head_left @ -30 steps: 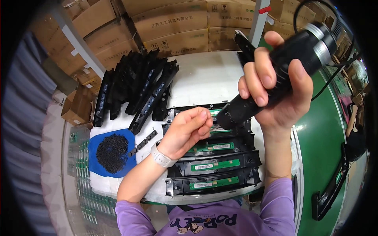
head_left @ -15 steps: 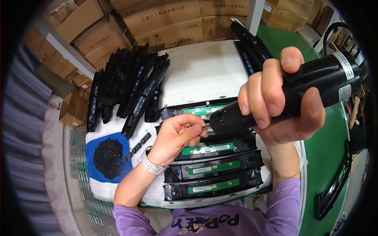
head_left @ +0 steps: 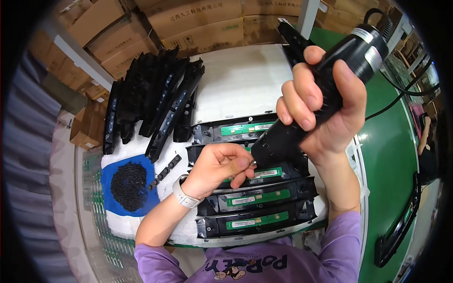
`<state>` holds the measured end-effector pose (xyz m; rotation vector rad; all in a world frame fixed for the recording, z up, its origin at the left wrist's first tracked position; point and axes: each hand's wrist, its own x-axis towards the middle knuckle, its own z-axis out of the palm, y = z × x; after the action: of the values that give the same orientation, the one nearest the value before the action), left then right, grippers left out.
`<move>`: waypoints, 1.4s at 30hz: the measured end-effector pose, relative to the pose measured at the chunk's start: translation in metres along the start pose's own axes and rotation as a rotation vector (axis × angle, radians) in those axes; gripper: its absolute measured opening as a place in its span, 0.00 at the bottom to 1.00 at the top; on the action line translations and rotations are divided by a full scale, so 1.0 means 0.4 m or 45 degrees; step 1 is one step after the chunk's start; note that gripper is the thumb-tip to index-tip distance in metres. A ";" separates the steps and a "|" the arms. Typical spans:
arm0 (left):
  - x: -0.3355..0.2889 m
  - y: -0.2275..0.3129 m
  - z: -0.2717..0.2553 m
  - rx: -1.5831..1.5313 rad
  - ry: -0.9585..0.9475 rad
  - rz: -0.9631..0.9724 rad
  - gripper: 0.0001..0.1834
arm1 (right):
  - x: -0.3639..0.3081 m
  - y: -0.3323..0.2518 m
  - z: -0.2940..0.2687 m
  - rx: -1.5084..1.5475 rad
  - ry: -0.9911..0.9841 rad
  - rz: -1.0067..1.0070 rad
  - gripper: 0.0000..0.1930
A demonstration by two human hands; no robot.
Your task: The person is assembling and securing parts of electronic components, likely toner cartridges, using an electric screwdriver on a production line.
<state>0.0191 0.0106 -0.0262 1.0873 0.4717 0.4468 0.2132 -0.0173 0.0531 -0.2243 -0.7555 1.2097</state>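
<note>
My right hand [head_left: 325, 106] is wrapped round a thick black electric screwdriver [head_left: 278, 141], tilted with its nose down to the left. At that nose, the thumb and fingers of my left hand [head_left: 224, 167] pinch a tiny metal piece, too small to tell whether it is a screw or the driver's bit. Both hands are above a row of curved black plastic strips [head_left: 302, 189], each carrying a narrow green circuit board [head_left: 257, 201]. A strip in the middle of the row is partly hidden by my left hand and the screwdriver.
More black strips [head_left: 134, 94] are heaped at the far left; another [head_left: 290, 40] lies far right. A blue sheet [head_left: 107, 202] holds a heap of small black pieces [head_left: 130, 186], beside a dark knobbed bar [head_left: 165, 172]. Cardboard boxes [head_left: 198, 23] stand behind. A cable [head_left: 391, 108] hangs right.
The screwdriver has swung steeper, its rear end moving up and left and its nose slightly lower. My left hand, still pinching, has shifted slightly right and down with the nose.
</note>
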 end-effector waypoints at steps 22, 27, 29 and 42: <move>0.094 -0.028 -0.062 2.096 0.321 0.569 0.15 | 0.067 0.086 -0.147 -0.899 -0.232 -0.047 0.13; 0.102 -0.022 -0.060 2.166 0.288 0.450 0.13 | 0.087 0.109 -0.141 -0.980 -0.145 -0.019 0.08; 0.105 -0.022 -0.065 2.177 0.262 0.374 0.12 | 0.096 0.114 -0.139 -1.011 -0.143 -0.009 0.09; 0.107 -0.058 -0.088 1.651 0.607 0.703 0.07 | 0.073 0.125 -0.105 -1.099 -0.211 -0.152 0.11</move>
<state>0.0366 0.0510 -0.0669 2.4124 0.9333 0.9439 0.2062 0.0369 0.0068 -0.7796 -1.3913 0.7313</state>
